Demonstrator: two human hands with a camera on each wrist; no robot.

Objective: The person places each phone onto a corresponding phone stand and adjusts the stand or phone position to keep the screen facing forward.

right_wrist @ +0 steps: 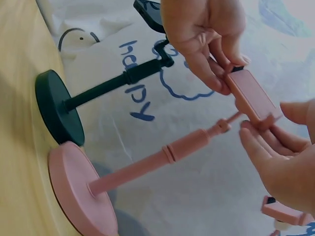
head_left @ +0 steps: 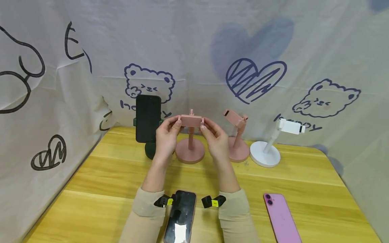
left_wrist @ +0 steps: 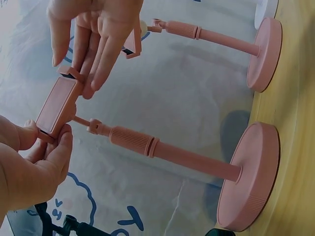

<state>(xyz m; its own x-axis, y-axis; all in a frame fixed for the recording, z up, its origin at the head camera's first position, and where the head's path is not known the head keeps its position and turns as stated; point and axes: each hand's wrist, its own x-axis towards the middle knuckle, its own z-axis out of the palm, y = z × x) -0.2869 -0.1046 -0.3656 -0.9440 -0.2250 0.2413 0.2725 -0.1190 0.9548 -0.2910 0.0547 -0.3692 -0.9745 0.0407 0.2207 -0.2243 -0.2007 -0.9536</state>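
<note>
A pink phone stand [head_left: 190,151] has a round base and a ribbed upright post. My left hand [head_left: 166,136] pinches the left end of its phone clamp [head_left: 191,120] between thumb and fingers. At the clamp's other end is my right hand [head_left: 216,138]. In the left wrist view the right fingers [left_wrist: 101,61] lie nearly straight behind that end, and the right thumb stands a little apart from it. No phone sits in this clamp. The right wrist view shows the left hand [right_wrist: 204,44] gripping the far end and the right hand [right_wrist: 290,157] under the near one.
A dark green stand [head_left: 150,151] holds a black phone [head_left: 148,118] on the left. Another pink stand [head_left: 238,150] and a white stand [head_left: 265,154] are on the right. A dark phone [head_left: 181,214] lies between the forearms; a pink-purple phone [head_left: 282,217] lies right on the wooden table [head_left: 91,199].
</note>
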